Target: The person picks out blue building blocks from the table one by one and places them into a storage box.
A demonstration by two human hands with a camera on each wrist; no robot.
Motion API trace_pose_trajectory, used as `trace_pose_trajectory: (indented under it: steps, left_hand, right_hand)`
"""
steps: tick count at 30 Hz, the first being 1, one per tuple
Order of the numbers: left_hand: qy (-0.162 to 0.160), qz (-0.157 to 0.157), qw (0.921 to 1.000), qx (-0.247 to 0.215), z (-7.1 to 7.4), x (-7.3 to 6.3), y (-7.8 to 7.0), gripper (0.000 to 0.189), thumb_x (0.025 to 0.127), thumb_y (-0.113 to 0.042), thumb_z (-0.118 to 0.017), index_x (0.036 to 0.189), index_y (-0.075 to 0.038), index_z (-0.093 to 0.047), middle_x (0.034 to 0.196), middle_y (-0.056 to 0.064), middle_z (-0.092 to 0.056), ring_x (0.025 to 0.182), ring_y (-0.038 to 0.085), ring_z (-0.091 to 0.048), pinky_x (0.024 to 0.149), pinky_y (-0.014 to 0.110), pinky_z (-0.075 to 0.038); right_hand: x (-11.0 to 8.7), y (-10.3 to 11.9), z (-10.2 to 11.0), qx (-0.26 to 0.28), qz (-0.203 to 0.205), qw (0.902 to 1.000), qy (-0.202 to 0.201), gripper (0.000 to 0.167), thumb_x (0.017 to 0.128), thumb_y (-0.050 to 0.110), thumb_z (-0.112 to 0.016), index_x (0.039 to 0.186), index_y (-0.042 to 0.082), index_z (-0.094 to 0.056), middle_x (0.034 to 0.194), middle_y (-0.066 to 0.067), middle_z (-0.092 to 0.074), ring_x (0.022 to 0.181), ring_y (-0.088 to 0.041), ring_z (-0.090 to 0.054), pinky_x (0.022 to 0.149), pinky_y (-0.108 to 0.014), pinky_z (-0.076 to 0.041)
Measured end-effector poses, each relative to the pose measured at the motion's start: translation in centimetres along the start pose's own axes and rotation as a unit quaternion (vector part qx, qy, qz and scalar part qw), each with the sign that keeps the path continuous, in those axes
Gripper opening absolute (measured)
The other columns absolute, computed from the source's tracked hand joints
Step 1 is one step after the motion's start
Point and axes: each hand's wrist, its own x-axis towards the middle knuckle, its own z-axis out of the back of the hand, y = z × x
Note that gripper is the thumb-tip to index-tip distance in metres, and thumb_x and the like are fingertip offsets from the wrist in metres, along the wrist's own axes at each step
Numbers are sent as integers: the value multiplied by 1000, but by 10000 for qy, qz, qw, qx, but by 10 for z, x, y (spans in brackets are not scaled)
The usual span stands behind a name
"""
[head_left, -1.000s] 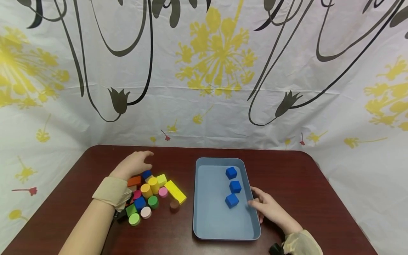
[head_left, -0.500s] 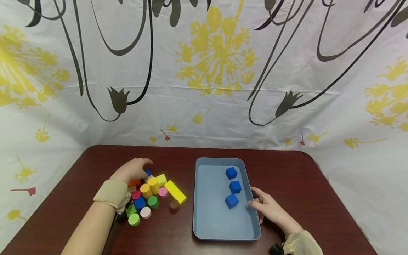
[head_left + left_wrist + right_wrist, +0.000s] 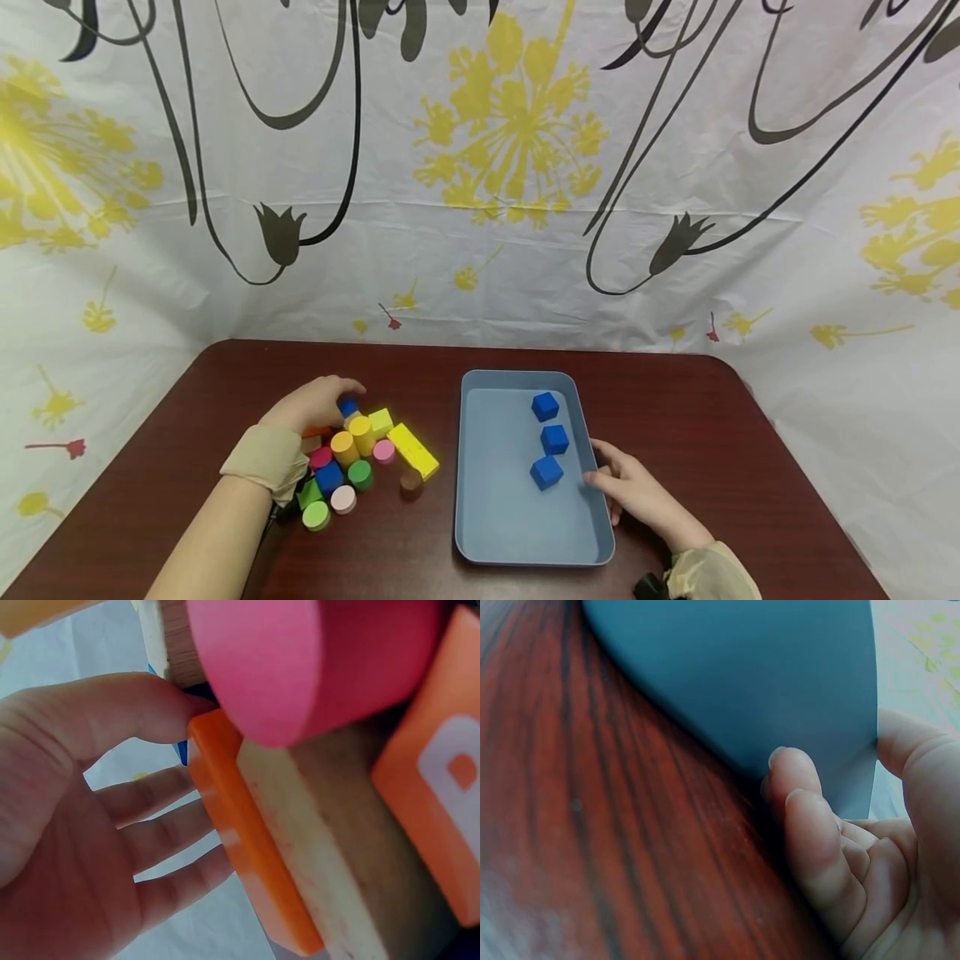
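My left hand (image 3: 315,402) reaches over the far side of a pile of coloured wooden blocks, thumb and fingers around a blue cube (image 3: 348,407). In the left wrist view, only a sliver of that cube shows behind an orange block (image 3: 247,840) and a pink cylinder (image 3: 300,667); the fingertips are mostly hidden. My right hand (image 3: 637,492) grips the right wall of a blue-grey tray (image 3: 495,533), its thumb at the rim and its fingers curled against the outside. Inside the tray, three blue cubes (image 3: 554,439) form a row along the right.
Close to the left hand stand yellow cylinders (image 3: 362,435), a long yellow block (image 3: 412,452), a green cylinder (image 3: 360,475) and a brown cylinder (image 3: 411,483). The dark wooden table (image 3: 360,550) meets a patterned cloth (image 3: 480,300) at its back edge.
My left hand has come down from above the pile's far end, and its fingers have closed around the blue cube. My right hand and the tray stay in place.
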Motion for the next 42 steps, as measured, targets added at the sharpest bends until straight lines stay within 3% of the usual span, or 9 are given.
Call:
trace_pose_trajectory:
  steps: [12, 28, 42]
  left_hand:
    - [15, -148, 9999, 43, -3, 2, 1, 49, 76, 5, -75, 123, -7, -65, 119, 14, -60, 105, 31, -53, 92, 49, -48]
    - [-12, -149, 9999, -50, -7, 1, 5, 28, 82, -5, -74, 109, -8, -70, 104, 8, -62, 95, 26, -52, 85, 45, -51]
    - [-105, -74, 9999, 15, -8, 3, 7, 34, 79, 0, -73, 112, 2, -66, 107, 14, -63, 94, 28, -56, 85, 47, -51]
  right_hand:
    - [-1, -1, 1, 73, -44, 10000, 8, 67, 96, 12, -56, 148, -9, -19, 68, -16, -63, 39, -15, -50, 40, -38, -49]
    - [-1, -3, 0, -58, -59, 10000, 10, 67, 95, 15, -58, 147, -8, -22, 69, -13, -65, 40, -13, -52, 41, -37, -50]
    - [0, -3, 2, 23, -25, 10000, 4, 67, 97, 14, -55, 148, -9, -19, 75, -15, -67, 39, -17, -52, 40, -38, -49]
